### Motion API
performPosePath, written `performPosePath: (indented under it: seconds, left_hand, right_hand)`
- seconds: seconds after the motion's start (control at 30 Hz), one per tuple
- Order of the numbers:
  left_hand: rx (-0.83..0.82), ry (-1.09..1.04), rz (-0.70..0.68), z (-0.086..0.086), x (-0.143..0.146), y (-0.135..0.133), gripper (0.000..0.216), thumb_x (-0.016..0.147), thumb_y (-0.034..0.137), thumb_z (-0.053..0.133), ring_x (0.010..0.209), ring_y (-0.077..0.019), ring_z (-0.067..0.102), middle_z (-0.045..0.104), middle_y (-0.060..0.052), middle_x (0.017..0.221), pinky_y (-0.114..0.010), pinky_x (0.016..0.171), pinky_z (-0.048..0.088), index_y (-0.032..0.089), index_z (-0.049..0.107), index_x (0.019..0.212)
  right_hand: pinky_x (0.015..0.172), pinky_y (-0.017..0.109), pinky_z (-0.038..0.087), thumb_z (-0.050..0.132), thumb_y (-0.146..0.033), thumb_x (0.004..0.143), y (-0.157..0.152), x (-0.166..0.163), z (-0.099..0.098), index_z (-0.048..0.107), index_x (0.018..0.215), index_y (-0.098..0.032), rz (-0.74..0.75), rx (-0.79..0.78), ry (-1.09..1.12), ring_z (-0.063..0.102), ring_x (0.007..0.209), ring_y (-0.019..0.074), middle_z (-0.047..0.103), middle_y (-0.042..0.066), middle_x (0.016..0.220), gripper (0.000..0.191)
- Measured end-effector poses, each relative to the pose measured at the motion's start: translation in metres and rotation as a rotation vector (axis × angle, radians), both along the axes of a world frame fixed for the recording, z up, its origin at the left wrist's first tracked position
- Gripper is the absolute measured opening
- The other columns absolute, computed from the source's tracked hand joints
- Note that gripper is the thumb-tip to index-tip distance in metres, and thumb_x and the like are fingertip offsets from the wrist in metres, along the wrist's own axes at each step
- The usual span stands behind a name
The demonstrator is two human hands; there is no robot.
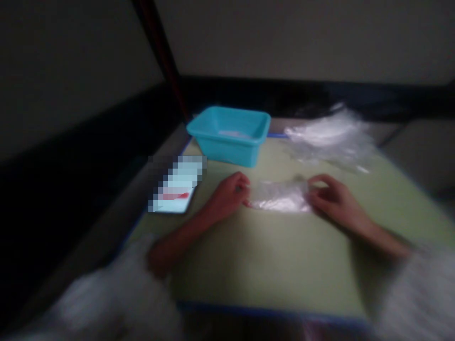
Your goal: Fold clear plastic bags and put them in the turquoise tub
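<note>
A small clear plastic bag (280,196) is stretched sideways between my two hands, just over the tabletop. My left hand (232,193) pinches its left end, with thumb and fingers closed. At the other end, my right hand (332,199) grips the bag's edge between thumb and fingers. The plastic shines along its lower part; whether anything lies inside it cannot be made out in the dim, blurred picture.
Behind the left hand stands a turquoise plastic basin (231,148) with something pale inside. A heap of clear plastic bags (330,135) lies at the back right. A lit phone (174,201) rests at the left edge of the yellowish, blue-rimmed table (270,265).
</note>
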State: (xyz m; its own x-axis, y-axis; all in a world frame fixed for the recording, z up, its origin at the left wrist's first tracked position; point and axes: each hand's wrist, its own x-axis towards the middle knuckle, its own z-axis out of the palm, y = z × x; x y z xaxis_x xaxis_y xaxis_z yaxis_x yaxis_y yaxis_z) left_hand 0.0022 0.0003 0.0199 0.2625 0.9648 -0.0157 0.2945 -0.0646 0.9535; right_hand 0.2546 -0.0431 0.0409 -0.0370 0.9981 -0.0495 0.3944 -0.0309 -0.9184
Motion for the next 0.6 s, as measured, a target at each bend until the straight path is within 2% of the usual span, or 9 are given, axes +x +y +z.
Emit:
performPosePath:
  seconds: [0.23, 0.4, 0.6]
  left_hand:
    - [-0.082, -0.059, -0.146, 0.0013, 0.0008, -0.0062, 0.009, 0.073, 0.009, 0.048, 0.045, -0.0096, 0.061, 0.052, 0.009, 0.052, -0.017, 0.047, 0.047, 0.017, 0.045, 0.075]
    - [-0.085, -0.065, -0.192, 0.0025, 0.0028, -0.0096, 0.006, 0.074, 0.012, 0.048, 0.047, -0.0103, 0.062, 0.052, 0.008, 0.053, -0.018, 0.045, 0.047, 0.017, 0.045, 0.074]
    - [-0.116, -0.095, -0.19, 0.0023, 0.0039, -0.0093, 0.007, 0.074, 0.012, 0.049, 0.045, -0.009, 0.06, 0.051, 0.009, 0.053, -0.019, 0.047, 0.05, 0.016, 0.044, 0.073]
  right_hand:
    - [0.039, 0.023, 0.041, 0.07, -0.036, 0.06, -0.0004, 0.0032, -0.004, 0.044, 0.1, -0.02, -0.059, -0.038, 0.025, 0.053, 0.046, 0.0125, 0.059, -0.002, 0.063, 0.051]
    - [0.033, 0.022, 0.036, 0.067, -0.036, 0.063, -0.0009, 0.001, -0.0066, 0.044, 0.1, -0.02, -0.095, 0.02, -0.005, 0.047, 0.039, 0.0102, 0.057, -0.003, 0.062, 0.047]
    - [0.038, 0.024, 0.036, 0.057, -0.034, 0.07, -0.0032, -0.003, -0.009, 0.044, 0.099, -0.018, -0.032, 0.176, -0.183, 0.049, 0.044, 0.013, 0.058, -0.001, 0.056, 0.036]
